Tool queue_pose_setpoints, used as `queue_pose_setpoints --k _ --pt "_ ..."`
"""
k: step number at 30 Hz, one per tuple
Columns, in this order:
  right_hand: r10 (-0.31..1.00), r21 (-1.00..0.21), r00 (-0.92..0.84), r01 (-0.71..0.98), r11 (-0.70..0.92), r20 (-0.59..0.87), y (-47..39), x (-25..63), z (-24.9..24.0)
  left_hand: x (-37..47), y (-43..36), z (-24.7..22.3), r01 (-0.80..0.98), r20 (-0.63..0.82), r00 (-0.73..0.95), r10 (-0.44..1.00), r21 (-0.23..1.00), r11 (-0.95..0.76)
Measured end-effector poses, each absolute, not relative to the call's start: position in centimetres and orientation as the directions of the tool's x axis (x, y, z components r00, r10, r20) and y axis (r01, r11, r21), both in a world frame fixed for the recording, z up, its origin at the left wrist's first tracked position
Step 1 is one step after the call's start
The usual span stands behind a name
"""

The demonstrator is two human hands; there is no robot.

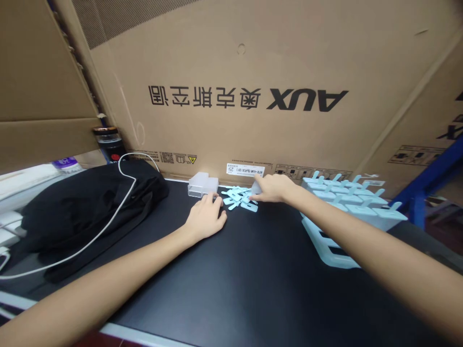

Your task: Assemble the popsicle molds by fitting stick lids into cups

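Observation:
My left hand rests palm down on the black tabletop with its fingers apart. Its fingertips are just in front of some clear plastic popsicle mould cups lying by the carton; whether they touch is hard to see. My right hand has thumb and index finger around another translucent popsicle mould cup, partly hidden by the fingers. Between the hands lies a loose pile of light-blue popsicle sticks. To the right, a light-blue popsicle mould rack holds several moulds with stick handles upright, partly behind my right forearm.
A large AUX cardboard carton forms a wall behind the table. On the left lie a black cloth and a white cable, with a dark-lidded jar behind. A blue metal post stands at the right.

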State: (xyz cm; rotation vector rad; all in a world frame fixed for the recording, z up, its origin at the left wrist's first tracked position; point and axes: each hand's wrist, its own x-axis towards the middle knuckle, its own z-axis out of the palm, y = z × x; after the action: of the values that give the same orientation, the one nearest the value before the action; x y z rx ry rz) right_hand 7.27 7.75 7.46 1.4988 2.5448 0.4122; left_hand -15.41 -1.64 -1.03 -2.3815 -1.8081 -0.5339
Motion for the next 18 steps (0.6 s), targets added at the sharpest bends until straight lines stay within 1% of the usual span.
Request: queue_pose_setpoints --k 3,7,10,13,16,18 --pt "0.852 0.310 -0.519 0.821 0.479 0.060 8.4 7.4 7.8 -15.5 -1.6 -1.1 0.951 0.358 0.219 0.908 0.129 -0.281" --pt "0.773 0.320 -0.604 0.784 0.531 0.197 8.6 6.5 8.7 -15.4 -1.7 -1.2 0.951 0.383 0.216 0.898 0.124 -0.282" --pt "0.726 0.305 -0.626 0.777 0.551 0.284 8.6 4.8 9.2 -15.4 -1.5 -1.0 0.943 0.428 0.224 0.876 0.130 -0.305" --pt "0.646 0.228 -0.673 0.735 0.639 0.362 8.8 2.5 8.9 -16.4 -0.7 -0.3 0.941 0.566 0.198 0.800 0.120 -0.318" --pt "0.577 0.099 -0.707 0.663 0.742 0.410 9.4 0.3 7.8 -19.0 0.6 0.4 0.939 0.739 0.194 0.645 0.050 -0.340" --pt "0.565 0.049 -0.714 0.637 0.769 0.414 9.9 -0.9 6.9 -21.0 1.7 0.5 0.923 0.799 0.208 0.564 0.030 -0.383"
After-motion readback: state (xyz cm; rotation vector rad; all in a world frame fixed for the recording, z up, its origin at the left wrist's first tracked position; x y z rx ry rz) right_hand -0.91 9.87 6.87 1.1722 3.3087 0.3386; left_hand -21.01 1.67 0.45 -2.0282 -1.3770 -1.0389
